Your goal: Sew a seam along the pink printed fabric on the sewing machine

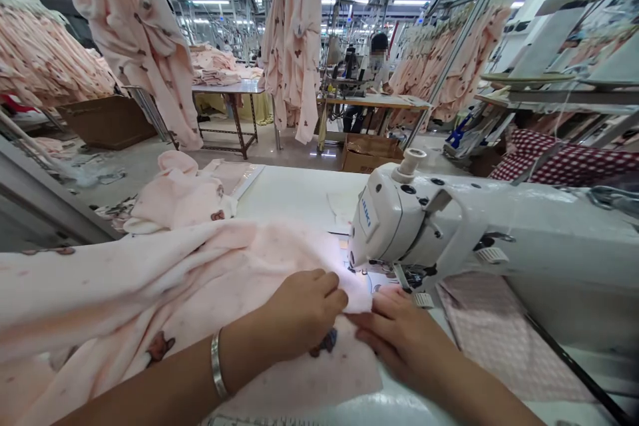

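Soft pink printed fabric point(200, 293) is spread in folds over the left part of the sewing table. My left hand point(304, 309), with a silver bangle at its wrist, is closed with bunched fingers on this fabric, just short of the needle area. My right hand point(399, 326) is closed on the fabric's right edge, its fingers bent and partly hidden by the cloth. Just beyond both hands stands the head of a white sewing machine point(389, 219). Its lamp lights the cloth, and the needle itself is hard to make out.
A pink checked cloth point(509, 333) lies right of my right hand, under the machine arm. A bundled pink piece point(174, 196) rests at the table's far left. Pink garments point(299, 40) hang ahead. Beyond, a person point(378, 60) sits at another machine, near a cardboard box point(372, 153).
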The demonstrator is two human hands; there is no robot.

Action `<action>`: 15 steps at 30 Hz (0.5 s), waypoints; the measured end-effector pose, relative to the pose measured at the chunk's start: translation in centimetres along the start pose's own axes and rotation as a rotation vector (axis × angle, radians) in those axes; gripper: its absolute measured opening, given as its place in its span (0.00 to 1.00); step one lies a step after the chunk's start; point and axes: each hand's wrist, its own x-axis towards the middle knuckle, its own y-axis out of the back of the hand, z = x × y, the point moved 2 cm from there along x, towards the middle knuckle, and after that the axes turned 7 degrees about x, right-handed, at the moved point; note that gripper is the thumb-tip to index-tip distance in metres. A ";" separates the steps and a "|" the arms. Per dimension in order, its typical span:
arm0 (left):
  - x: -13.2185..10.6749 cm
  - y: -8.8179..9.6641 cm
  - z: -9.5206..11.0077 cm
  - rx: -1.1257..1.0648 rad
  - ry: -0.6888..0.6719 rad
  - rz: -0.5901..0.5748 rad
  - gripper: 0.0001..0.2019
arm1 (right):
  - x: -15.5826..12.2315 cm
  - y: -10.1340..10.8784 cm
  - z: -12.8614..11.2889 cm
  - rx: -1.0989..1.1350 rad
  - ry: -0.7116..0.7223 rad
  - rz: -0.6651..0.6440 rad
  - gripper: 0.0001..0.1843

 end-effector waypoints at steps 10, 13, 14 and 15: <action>-1.9 -0.2 -0.5 -0.012 -0.196 0.047 0.10 | -0.8 0.0 2.9 -0.036 -0.213 0.095 0.12; -1.9 0.8 -0.7 -0.053 -0.155 -0.031 0.12 | -0.6 -0.1 2.8 -0.044 -0.254 0.070 0.12; -1.8 1.0 -0.7 -0.076 -0.127 -0.062 0.12 | -0.6 -0.1 2.8 -0.050 -0.264 0.059 0.12; -1.5 1.1 -0.6 -0.097 -0.099 -0.086 0.12 | -0.5 -0.2 2.7 -0.057 -0.272 0.049 0.12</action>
